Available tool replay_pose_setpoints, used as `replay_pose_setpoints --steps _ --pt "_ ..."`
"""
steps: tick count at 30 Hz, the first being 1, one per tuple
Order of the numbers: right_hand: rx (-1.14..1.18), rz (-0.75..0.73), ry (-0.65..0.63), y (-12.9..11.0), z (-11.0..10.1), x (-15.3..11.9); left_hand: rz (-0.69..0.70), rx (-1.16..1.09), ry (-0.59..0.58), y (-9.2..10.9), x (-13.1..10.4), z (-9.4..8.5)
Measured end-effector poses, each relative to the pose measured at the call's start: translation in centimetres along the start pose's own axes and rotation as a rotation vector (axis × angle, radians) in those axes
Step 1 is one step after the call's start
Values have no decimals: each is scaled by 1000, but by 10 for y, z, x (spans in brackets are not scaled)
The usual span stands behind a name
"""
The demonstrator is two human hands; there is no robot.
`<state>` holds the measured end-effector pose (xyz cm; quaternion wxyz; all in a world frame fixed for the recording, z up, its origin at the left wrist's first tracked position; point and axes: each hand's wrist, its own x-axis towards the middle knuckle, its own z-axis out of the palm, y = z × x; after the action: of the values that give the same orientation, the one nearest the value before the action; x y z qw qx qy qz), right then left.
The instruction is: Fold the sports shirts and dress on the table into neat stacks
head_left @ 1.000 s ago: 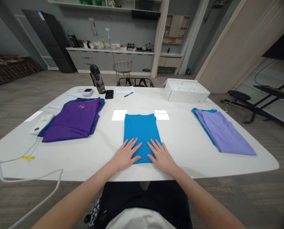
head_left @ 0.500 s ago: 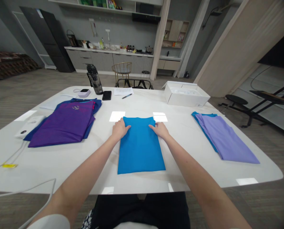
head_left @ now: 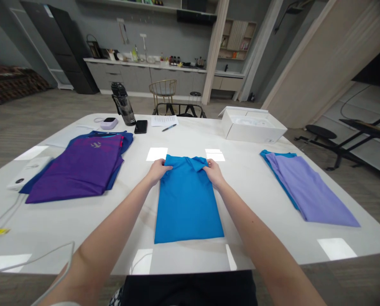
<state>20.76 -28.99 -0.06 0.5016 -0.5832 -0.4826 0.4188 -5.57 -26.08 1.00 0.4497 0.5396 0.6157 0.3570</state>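
Note:
A blue shirt (head_left: 188,208), folded into a rectangle, lies flat in front of me with its far edge bunched and creased. My left hand (head_left: 158,171) pinches its far left corner, thumb on top of the cloth. At the far right corner, my right hand (head_left: 214,173) grips the fabric in the same way, and a small flap is turned over beside its thumb. The fingers under the cloth are partly hidden.
On the white table (head_left: 129,229), folded purple (head_left: 78,170) and dark blue shirts lie left beside a white power strip (head_left: 29,172). Lavender cloth (head_left: 314,187) over teal cloth lies right. A white box (head_left: 253,127), bottle (head_left: 123,104), phone (head_left: 141,126) and pen (head_left: 169,127) stand farther back.
The blue shirt's far edge, smooth and straight before, is now gathered and wrinkled between my hands, with a fold at the right corner. My view has shifted slightly.

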Motion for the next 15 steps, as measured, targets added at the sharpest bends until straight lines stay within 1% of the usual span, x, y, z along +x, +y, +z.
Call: replay_pose_setpoints --steps 2,5,7,9,12,15 --pt "117 33 2 -9 -6 -12 18 -191 -8 4 -11 3" --pt "187 -6 29 -23 -19 -30 67 -371 -25 19 -27 8" --pt "194 -35 51 -31 -30 -44 117 -432 -82 34 -39 13" --pt "188 -68 69 -38 -45 -58 164 -462 -179 51 -52 21" --pt "184 -138 115 -47 -73 -83 212 -522 -333 75 -69 40" --pt "176 -179 222 -53 -108 -107 217 -547 -443 98 -81 70"
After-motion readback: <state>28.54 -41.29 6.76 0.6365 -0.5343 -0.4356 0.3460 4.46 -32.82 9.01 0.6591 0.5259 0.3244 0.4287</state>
